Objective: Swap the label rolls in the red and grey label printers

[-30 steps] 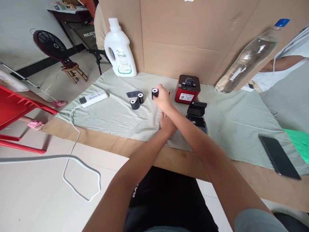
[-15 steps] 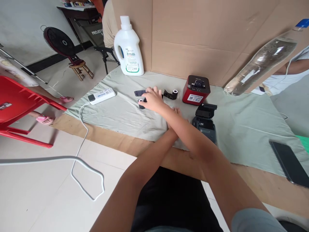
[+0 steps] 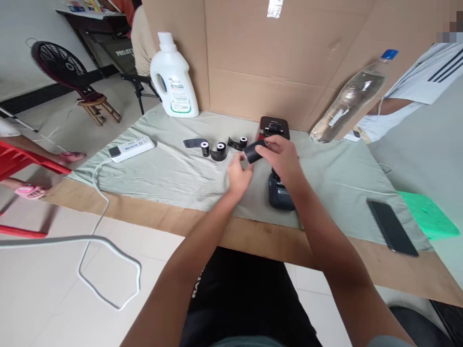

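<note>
My right hand (image 3: 281, 156) is closed around a black label roll (image 3: 253, 151), holding it in the air just above a black handheld printer (image 3: 280, 196) on the pale green cloth (image 3: 166, 168). My left hand (image 3: 238, 174) hovers right below and left of the roll with its fingers loosely curled, empty. Three more black rolls with white cores (image 3: 205, 146) (image 3: 220, 151) (image 3: 241, 141) lie on the cloth to the left. A red label printer (image 3: 272, 127) stands just behind my right hand.
A white detergent bottle (image 3: 173, 79) and a clear plastic bottle (image 3: 349, 96) lean by the cardboard wall (image 3: 260, 53). A power strip (image 3: 130, 147) lies left; a phone (image 3: 392, 227) and green sheet (image 3: 428, 217) lie right. Another person's arm (image 3: 401, 94) is at far right.
My right hand set a roll beside the others, took one from the left group and carried it right, over the black printer. My left hand lifted off the cloth toward it.
</note>
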`<control>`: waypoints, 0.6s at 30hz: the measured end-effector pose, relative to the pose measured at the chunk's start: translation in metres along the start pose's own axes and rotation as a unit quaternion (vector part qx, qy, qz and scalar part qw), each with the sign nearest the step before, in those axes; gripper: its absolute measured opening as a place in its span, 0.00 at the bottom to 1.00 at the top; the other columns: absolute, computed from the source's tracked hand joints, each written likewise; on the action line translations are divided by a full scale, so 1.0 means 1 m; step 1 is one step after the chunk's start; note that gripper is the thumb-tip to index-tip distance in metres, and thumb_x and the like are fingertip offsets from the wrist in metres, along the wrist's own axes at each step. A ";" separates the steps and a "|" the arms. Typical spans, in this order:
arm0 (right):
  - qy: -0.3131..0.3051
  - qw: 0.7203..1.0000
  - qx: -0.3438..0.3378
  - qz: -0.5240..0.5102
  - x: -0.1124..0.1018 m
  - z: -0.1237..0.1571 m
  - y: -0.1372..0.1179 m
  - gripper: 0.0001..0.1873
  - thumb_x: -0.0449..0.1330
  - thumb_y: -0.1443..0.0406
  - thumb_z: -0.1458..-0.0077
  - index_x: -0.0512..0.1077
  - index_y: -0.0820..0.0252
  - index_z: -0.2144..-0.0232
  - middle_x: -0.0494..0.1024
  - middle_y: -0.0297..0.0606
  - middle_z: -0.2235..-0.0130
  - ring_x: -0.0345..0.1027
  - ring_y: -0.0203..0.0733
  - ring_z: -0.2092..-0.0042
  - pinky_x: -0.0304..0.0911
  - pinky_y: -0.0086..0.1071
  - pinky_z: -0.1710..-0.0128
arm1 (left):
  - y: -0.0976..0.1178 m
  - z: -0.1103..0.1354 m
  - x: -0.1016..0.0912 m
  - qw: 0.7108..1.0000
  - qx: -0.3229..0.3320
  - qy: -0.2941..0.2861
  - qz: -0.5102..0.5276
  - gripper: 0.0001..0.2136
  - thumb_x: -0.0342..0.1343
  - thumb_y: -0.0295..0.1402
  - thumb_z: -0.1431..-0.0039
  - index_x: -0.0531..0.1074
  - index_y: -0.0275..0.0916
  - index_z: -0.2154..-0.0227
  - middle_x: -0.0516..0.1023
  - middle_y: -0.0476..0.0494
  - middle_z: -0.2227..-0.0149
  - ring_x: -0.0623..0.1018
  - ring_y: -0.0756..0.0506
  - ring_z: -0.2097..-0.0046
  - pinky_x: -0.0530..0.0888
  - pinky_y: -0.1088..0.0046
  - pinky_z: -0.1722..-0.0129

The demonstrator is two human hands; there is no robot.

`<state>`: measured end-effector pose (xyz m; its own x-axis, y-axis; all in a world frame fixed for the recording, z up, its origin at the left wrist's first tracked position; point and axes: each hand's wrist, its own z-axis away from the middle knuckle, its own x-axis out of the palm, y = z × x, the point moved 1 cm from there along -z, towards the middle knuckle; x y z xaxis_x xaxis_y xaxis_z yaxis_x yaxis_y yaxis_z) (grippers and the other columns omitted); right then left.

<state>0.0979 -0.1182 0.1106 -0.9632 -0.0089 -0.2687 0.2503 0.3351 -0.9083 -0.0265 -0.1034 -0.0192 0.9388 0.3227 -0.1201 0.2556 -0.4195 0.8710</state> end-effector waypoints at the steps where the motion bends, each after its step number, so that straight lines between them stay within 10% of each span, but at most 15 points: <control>1: 0.024 0.999 0.036 -0.005 -0.020 0.006 0.003 0.13 0.70 0.57 0.51 0.74 0.57 0.66 0.79 0.32 0.70 0.71 0.40 0.67 0.64 0.34 0.64 | 0.010 -0.001 -0.004 1.000 0.016 0.022 -0.006 0.15 0.56 0.35 0.33 0.69 0.41 0.45 0.80 0.38 0.48 0.80 0.40 0.44 0.74 0.56 0.38; 9: 0.053 0.982 0.178 -0.030 -0.075 0.046 0.032 0.20 0.73 0.51 0.61 0.75 0.59 0.74 0.71 0.29 0.77 0.57 0.32 0.74 0.55 0.31 0.73 | 0.053 0.017 0.003 0.948 0.269 -0.167 -0.015 0.21 0.61 0.32 0.36 0.72 0.42 0.40 0.84 0.40 0.49 0.83 0.44 0.51 0.77 0.64 0.46; 18: -0.011 0.975 0.134 -0.175 -0.086 0.060 0.059 0.28 0.66 0.52 0.51 0.79 0.57 0.49 0.73 0.28 0.78 0.59 0.35 0.78 0.52 0.32 0.77 | 0.042 0.029 0.016 0.972 0.130 -0.193 0.028 0.28 0.60 0.25 0.43 0.70 0.40 0.38 0.84 0.40 0.47 0.82 0.48 0.57 0.78 0.72 0.53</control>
<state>0.2010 -0.1545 0.0606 -0.9926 -0.0994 0.0697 -0.0748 0.0490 -0.9960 0.0060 -0.1410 0.0015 0.9567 -0.0291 -0.2897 0.2039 -0.6434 0.7379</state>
